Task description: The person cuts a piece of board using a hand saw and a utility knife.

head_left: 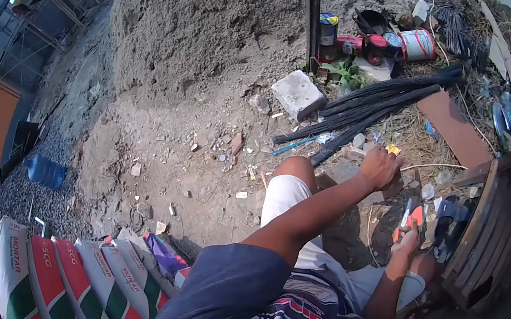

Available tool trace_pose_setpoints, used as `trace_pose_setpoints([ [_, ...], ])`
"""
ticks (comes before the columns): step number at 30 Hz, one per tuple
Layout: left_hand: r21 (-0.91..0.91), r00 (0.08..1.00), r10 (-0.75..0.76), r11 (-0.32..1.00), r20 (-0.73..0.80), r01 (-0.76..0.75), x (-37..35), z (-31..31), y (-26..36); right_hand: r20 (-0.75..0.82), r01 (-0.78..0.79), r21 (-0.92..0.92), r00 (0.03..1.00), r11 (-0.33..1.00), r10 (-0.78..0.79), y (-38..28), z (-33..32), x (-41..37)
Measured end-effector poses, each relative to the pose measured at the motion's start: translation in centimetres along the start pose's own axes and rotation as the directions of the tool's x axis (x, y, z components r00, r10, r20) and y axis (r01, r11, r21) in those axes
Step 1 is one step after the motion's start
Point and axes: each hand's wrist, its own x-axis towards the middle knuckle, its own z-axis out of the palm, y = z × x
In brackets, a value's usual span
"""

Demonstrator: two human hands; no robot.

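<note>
My left hand [380, 168] reaches out past my left knee with its fingers curled. What it grips is hidden under the fingers. A small yellow scrap [393, 149] shows at its far side, and a thin pale strip [433, 165] runs off to the right beside it. Lower down, close to my right knee, my right hand [406, 241] is closed around a hand tool with red-orange handles [416, 217] and a greyish metal part that points up toward the left hand. Just right of the tool lie dark sandals [448, 226].
Bundles of black strips [367, 105] lie ahead beside a concrete block [298, 94] and a brown board [456, 128]. Paint cans [416, 44] stand near a post [314, 10] before a sand pile [214, 26]. Mortar bags [65, 290] line the left; slatted wood [482, 237] stands right.
</note>
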Motion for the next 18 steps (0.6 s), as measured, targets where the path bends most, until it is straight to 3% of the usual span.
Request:
trace_pose_setpoints([
  [2,0.004,0.996,0.019,1.0,0.083,-0.019,0.5,-1.3,0.9,0.0,0.268,-0.133,0.963,0.954,-0.27,-1.5,-2.1,-1.7],
  [3,0.015,0.996,0.035,0.999,0.084,-0.036,0.7,-0.8,1.1,0.13,0.436,-0.085,0.896,0.896,-0.424,-3.9,-2.1,-5.7],
  [5,0.023,0.995,0.062,0.998,0.075,-0.064,1.1,-1.6,1.3,0.131,0.429,-0.182,0.902,0.885,-0.411,-5.6,-2.8,-10.1],
  [6,0.034,0.991,0.049,0.998,0.124,-0.053,1.7,-1.8,0.9,0.17,0.542,-0.001,0.828,0.84,-0.534,-4.4,-2.6,-10.5],
  [7,0.034,0.988,0.016,0.999,0.157,-0.022,2.2,-2.1,0.6,0.226,0.481,0.048,0.848,0.875,-0.479,-4.5,-2.9,-11.5],
  [8,-0.017,0.995,0.059,0.998,0.078,-0.058,2.4,-1.5,-0.5,0.26,0.42,0.127,0.86,0.899,-0.438,-4.9,-2.5,-12.8],
  [11,0.065,0.975,-0.017,0.998,0.22,0.003,3.4,-3.5,-1.7,0.243,0.465,-0.041,0.863,0.885,-0.442,-3.1,-1.9,-13.4],
  [13,0.066,0.968,-0.059,0.997,0.244,0.044,3.8,-4.2,-3.4,0.267,0.767,-0.299,0.639,0.568,-0.722,-3.6,-0.1,-14.8],
  [14,0.057,0.957,-0.103,0.994,0.273,0.09,4.0,-4.3,-3.8,0.271,0.676,-0.276,0.736,0.683,-0.62,-2.9,0.3,-15.2],
  [15,0.064,0.957,-0.106,0.994,0.271,0.092,4.1,-4.3,-4.0,0.272,0.711,-0.353,0.7,0.608,-0.66,-1.9,0.7,-15.1],
  [17,0.061,0.947,-0.104,0.994,0.304,0.089,4.5,-4.5,-4.1,0.299,0.675,-0.296,0.737,0.676,-0.606,0.1,1.5,-14.5],
  [18,0.091,0.935,-0.135,0.99,0.327,0.111,4.7,-4.6,-3.8,0.314,0.698,-0.37,0.715,0.613,-0.625,0.6,1.6,-14.4],
])
